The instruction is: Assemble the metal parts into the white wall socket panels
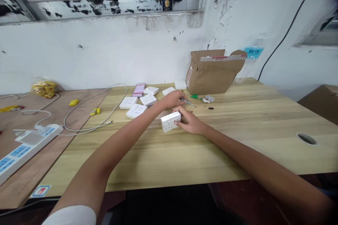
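Note:
A white socket box with rows of small holes stands tilted just above or on the table. My right hand grips its right end between thumb and fingers. Farther back, my left hand has its fingers closed around a thin screwdriver, whose shaft points right and toward me. Several white socket boxes lie in a loose group left of my hands. Beyond my left hand sits another white box, near the wall. A green-handled tool and small clear parts lie to the right.
An open cardboard box stands against the wall at the back right. On the left are a looping white cable, a power strip and yellow pieces. A small dark part and a round table hole are to the right.

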Available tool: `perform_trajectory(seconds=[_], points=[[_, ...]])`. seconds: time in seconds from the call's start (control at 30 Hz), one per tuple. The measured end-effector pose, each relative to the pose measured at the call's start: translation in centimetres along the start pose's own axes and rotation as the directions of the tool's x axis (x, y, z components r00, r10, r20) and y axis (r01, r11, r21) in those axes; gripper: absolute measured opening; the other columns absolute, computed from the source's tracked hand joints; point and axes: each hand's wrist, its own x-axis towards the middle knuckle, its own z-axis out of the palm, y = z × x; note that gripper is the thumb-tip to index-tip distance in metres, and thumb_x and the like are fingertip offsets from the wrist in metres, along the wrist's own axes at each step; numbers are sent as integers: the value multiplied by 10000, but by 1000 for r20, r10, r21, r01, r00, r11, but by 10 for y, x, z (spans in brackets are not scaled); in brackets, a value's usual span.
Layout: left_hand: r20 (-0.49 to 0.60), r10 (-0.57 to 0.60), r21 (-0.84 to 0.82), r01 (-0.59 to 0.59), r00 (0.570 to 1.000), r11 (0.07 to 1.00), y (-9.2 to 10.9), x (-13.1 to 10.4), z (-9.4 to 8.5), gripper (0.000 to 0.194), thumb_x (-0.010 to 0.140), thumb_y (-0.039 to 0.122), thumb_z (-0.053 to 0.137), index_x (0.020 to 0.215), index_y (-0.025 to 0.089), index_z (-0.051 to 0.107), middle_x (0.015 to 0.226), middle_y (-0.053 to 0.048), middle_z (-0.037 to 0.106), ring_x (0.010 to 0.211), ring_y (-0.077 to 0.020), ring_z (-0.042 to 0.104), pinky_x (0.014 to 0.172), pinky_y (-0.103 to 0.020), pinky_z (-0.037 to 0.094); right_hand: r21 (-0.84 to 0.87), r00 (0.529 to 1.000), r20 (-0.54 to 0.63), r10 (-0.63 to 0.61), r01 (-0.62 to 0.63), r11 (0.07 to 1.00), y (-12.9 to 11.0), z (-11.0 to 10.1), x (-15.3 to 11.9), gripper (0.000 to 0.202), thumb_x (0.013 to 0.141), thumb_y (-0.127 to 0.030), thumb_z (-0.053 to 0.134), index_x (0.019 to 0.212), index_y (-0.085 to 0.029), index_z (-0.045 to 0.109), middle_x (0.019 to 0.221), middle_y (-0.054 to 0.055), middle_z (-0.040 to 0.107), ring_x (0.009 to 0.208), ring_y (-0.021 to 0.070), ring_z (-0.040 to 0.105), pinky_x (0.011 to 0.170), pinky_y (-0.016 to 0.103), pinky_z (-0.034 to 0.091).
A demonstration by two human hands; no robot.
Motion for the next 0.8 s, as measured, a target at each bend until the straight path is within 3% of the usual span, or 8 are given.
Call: perform_trajectory(seconds=[0.1,0.2,0.27,0.37,0.47,0.57,0.7,0.8], points=[[-179,-175,-324,110,968,940,0,-30,-23,218,980,410,765,1036,209,826,1049,-68,831,988,-256,746,856,-363,570,120,1000,16,7,-9,993,2,-4,0,265,1013,-316,699,1243,-270,577,1143,55,687,1056,254,691,951,428,621],[-310,-338,-569,112,889,815,8,-68,-47,297,973,492,808,949,197,780,946,-64,801,864,-220,723,760,-335,563,183,999,40,-29,21,983,0,-4,0,428,1037,-322,674,1443,-293,543,1377,99,685,1292,289,670,1095,487,584],[-411,-419,-706,8,809,708,18,-90,-60,288,969,476,831,962,201,747,1002,-68,804,901,-208,738,786,-330,588,166,999,17,-36,33,986,-4,0,0,621,1027,-368,720,1582,-315,445,1494,124,648,1395,308,635,1139,504,557],[-475,-432,-791,-156,767,592,35,-114,-67,305,972,474,841,1050,211,709,1041,-74,808,953,-218,769,843,-362,636,18,996,-81,-25,27,999,-12,11,0,824,927,-443,875,1610,-319,429,1507,135,634,1388,330,636,1157,513,534],[-485,-427,-761,-127,763,636,45,-132,-59,333,974,459,850,1139,202,718,1038,-83,817,895,-197,761,811,-342,651,-199,987,-97,-127,106,974,-21,14,4,540,940,-398,870,1411,-291,628,1376,124,686,1302,342,647,1132,528,523],[-540,-469,-744,-135,699,655,42,-148,-43,327,987,478,835,1096,191,723,1064,-87,807,892,-192,767,780,-320,661,-303,974,-59,-217,190,934,-24,6,9,228,972,-342,826,1158,-260,724,1176,115,718,1154,339,654,1034,513,535],[-582,-553,-751,-134,597,646,28,-159,-31,359,925,513,887,1019,198,745,1007,-50,753,869,-174,734,746,-289,665,6,973,-221,-73,76,997,-19,-4,15,325,925,-441,867,1109,-265,665,1090,68,713,1023,289,668,916,437,560],[-562,-549,-763,-131,618,633,28,-159,-32,356,897,507,911,1009,201,768,1024,-48,734,892,-177,717,789,-310,685,354,937,-330,116,9,935,-13,-3,16,474,867,-531,905,1105,-282,580,1046,29,695,996,256,674,862,382,574]])
